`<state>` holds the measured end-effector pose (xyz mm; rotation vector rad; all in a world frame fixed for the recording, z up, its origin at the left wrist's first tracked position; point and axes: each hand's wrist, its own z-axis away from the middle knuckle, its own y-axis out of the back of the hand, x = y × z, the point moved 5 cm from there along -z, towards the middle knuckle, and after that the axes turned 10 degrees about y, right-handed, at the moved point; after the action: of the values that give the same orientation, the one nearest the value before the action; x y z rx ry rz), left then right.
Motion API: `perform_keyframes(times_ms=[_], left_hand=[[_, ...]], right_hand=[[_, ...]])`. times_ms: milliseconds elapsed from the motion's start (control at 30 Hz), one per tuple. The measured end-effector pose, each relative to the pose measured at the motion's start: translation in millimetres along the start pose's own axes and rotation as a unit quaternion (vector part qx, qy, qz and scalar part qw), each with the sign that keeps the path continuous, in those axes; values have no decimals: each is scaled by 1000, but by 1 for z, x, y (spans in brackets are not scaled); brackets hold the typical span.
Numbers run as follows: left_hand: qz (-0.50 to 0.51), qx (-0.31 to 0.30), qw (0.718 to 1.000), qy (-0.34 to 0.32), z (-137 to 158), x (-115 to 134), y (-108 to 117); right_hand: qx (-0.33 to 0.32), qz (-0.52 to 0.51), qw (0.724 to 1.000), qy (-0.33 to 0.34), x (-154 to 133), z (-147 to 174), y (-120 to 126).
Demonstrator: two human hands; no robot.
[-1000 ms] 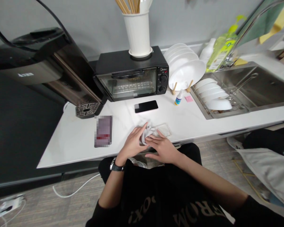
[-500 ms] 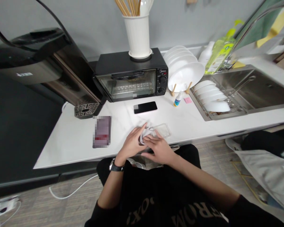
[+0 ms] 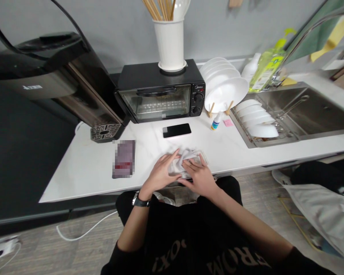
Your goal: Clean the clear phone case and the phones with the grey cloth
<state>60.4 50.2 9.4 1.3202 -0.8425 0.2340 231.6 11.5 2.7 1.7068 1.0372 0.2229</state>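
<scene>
Grey wall (image 3: 103,23) backs our marbled white bench (image 3: 83,175). Between the fingers of our left hand (image 3: 159,172) and right hand (image 3: 203,177) sits a clear case (image 3: 176,166); a dark phone (image 3: 177,130) lies beyond them. Our left fingers straddle the case's left end, thumb on the near side, seeming to grip it. Our right fingers press a pale cloth (image 3: 186,154) over it; whether they also pinch the fabric we cannot tell. To wipe well, we judge, we should brace firmly with the left, press lightly and work into the corners. The case looks transparent, shallow and rectangular, partly hidden under crumpled folds.
</scene>
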Motion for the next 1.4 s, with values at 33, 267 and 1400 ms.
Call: perform_keyframes(times_ms=[33,267,1400], left_hand=[[-1,1,1000,5,1,-1,0],[-18,5,1000,-5,3,0,0],[-25,14,1000,-9,4,3,-3]], right_hand=[[-9,-30,999,21,-11,-5,-6],[-16,-73,997,-7,26,24,31],[-22,-76,997,15,12,20,18]])
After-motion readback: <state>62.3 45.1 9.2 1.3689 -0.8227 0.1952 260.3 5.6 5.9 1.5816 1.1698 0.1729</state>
